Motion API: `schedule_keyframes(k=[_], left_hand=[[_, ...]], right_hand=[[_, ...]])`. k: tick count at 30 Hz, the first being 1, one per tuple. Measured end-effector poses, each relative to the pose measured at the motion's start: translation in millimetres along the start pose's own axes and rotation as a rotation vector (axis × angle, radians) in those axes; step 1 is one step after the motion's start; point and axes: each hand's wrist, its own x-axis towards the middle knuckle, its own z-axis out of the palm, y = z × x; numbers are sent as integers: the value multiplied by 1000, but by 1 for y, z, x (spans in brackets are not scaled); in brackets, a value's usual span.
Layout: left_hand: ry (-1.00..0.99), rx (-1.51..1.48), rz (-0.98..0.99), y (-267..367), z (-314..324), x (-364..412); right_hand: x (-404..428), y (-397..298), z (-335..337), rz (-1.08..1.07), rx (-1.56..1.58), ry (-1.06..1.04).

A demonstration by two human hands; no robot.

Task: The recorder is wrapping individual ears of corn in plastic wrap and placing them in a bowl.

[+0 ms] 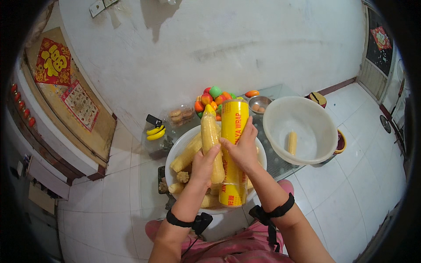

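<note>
My left hand [203,167] grips a peeled corn cob [209,131] from its left side. The cob stands nearly upright in view, its tip away from me, and shiny clear film seems to cover part of it. My right hand [242,150] holds a yellow roll of cling wrap [233,130] that bears red writing. Its thumb reaches across toward the cob. Cob and roll lie side by side, above a white plastic basin [174,149] that holds several more peeled corn cobs [187,157]. The fingers behind the roll are partly hidden.
A second white basin [317,138] on the right holds one cob [292,143]. Along the glass table [274,90] are colourful fruits [215,92], a metal bowl [263,99] with eggs, packaged pastries [181,115], bananas [155,134] and a dark phone [161,179].
</note>
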Motion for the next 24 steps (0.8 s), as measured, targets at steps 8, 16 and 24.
schedule_keyframes(k=[8,16,24], left_hand=[[-24,-102,-99,-4,-3,-2],[26,55,-139,0,-7,-20],[18,-85,13,7,-2,-38]], right_hand=[[10,35,-30,178,715,-234],[6,36,-28,126,616,-75],[22,18,-26,184,894,-343]])
